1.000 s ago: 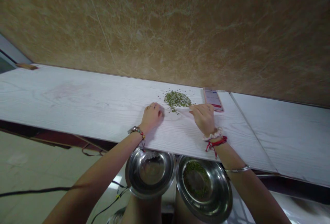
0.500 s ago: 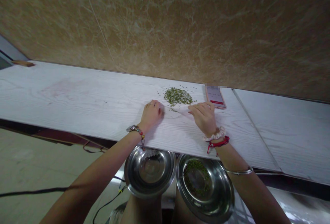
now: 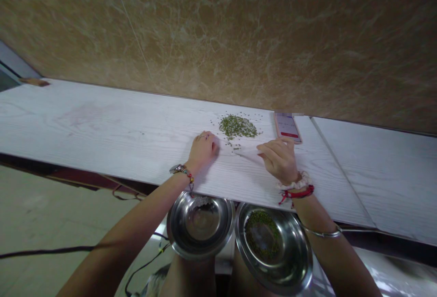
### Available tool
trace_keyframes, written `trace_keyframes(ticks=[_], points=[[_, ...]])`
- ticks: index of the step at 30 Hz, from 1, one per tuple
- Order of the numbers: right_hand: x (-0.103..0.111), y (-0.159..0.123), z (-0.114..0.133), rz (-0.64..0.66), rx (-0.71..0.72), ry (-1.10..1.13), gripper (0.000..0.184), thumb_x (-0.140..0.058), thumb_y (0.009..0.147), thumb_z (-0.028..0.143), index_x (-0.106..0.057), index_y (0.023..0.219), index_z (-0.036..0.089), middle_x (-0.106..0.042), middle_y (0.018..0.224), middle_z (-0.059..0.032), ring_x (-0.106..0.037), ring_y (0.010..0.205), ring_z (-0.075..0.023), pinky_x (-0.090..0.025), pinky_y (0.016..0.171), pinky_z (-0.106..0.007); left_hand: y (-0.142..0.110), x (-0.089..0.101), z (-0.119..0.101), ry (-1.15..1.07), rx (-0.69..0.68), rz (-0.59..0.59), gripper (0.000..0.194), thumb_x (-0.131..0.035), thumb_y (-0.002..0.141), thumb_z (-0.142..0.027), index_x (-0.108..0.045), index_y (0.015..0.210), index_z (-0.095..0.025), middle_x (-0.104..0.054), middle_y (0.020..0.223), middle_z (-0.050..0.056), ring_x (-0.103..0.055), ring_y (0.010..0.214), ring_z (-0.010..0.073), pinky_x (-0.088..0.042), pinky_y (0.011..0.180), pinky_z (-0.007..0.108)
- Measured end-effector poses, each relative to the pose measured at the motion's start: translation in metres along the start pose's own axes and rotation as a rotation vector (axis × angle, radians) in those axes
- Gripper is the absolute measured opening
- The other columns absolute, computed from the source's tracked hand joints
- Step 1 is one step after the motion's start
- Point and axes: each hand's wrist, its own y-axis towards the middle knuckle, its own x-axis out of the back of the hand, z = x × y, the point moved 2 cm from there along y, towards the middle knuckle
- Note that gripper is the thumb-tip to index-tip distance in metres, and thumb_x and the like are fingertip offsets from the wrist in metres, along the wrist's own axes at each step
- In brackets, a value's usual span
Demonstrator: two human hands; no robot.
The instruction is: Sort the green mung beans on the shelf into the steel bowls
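A loose pile of small green mung beans [image 3: 238,126] lies on the white wood-grain shelf, with stray beans around it. Beside the pile on the left, my left hand [image 3: 204,147] rests on the board, its fingers curled in; whatever they may hold is hidden. My right hand [image 3: 278,156], to the right, pinches a thin pointed tool [image 3: 248,157], too slim and blurred to name. The tool slants down to the left, its tip near a few beans below the pile. Two steel bowls sit on my lap: the left bowl [image 3: 174,238] has whitish bits inside, the right bowl [image 3: 300,260] green beans.
A phone [image 3: 288,126] in a pink case lies behind my right hand. A brown marbled wall [image 3: 211,37] rises along the shelf's back edge. On the right a seam crosses the white surface [image 3: 385,165]. Black cables [image 3: 48,251] hang at lower left.
My right hand and the tool have drawn back slightly to the right and toward me, away from the pile. A few beans now lie nearer the front. The left hand stays put.
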Motion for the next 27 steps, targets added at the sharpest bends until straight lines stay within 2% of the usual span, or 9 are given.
trace_keyframes(ticks=[3,8,14,21,27], points=[[-0.002,0.001,0.000,-0.036,-0.013,-0.018,0.010,-0.058,0.086,0.014,-0.062,0.087,0.023,-0.070,0.072,0.0020,-0.060,0.070,-0.0140,-0.034,0.082,-0.033,0.000,-0.002,0.001,-0.009,-0.011,-0.023,0.027,-0.045,0.085,-0.008,-0.062,0.106,-0.007,-0.062,0.117,0.018,-0.057,0.110,0.0268,-0.046,0.098,0.041],[-0.005,0.002,0.001,0.001,0.025,-0.052,0.011,-0.056,0.087,0.014,-0.063,0.085,0.022,-0.071,0.073,0.0021,-0.060,0.069,-0.0134,-0.034,0.082,-0.033,0.000,-0.004,0.002,-0.010,-0.013,-0.028,0.027,-0.045,0.084,-0.008,-0.062,0.106,-0.008,-0.062,0.117,0.017,-0.057,0.110,0.0266,-0.045,0.098,0.040],[0.001,0.000,-0.002,0.006,0.026,0.038,0.014,-0.056,0.085,0.012,-0.063,0.088,0.024,-0.070,0.075,0.0023,-0.059,0.073,-0.0139,-0.034,0.084,-0.035,0.000,0.000,0.001,-0.008,-0.012,-0.016,0.027,-0.045,0.084,-0.007,-0.062,0.104,-0.009,-0.063,0.115,0.018,-0.058,0.110,0.0265,-0.046,0.098,0.041],[0.001,0.000,-0.001,0.038,0.029,0.023,0.014,-0.054,0.085,0.012,-0.062,0.086,0.024,-0.070,0.075,0.0027,-0.059,0.071,-0.0134,-0.036,0.083,-0.034,0.000,-0.002,0.002,-0.019,-0.025,-0.037,0.025,-0.045,0.084,-0.007,-0.062,0.102,-0.012,-0.063,0.114,0.015,-0.058,0.107,0.0255,-0.047,0.096,0.041],[0.006,-0.002,-0.003,0.039,0.031,-0.015,0.011,-0.052,0.086,0.018,-0.062,0.083,0.023,-0.069,0.070,0.0014,-0.060,0.067,-0.0145,-0.037,0.081,-0.036,0.001,-0.001,0.002,-0.032,-0.012,-0.018,0.027,-0.045,0.084,-0.007,-0.062,0.105,-0.010,-0.062,0.117,0.018,-0.057,0.110,0.0259,-0.046,0.098,0.040]])
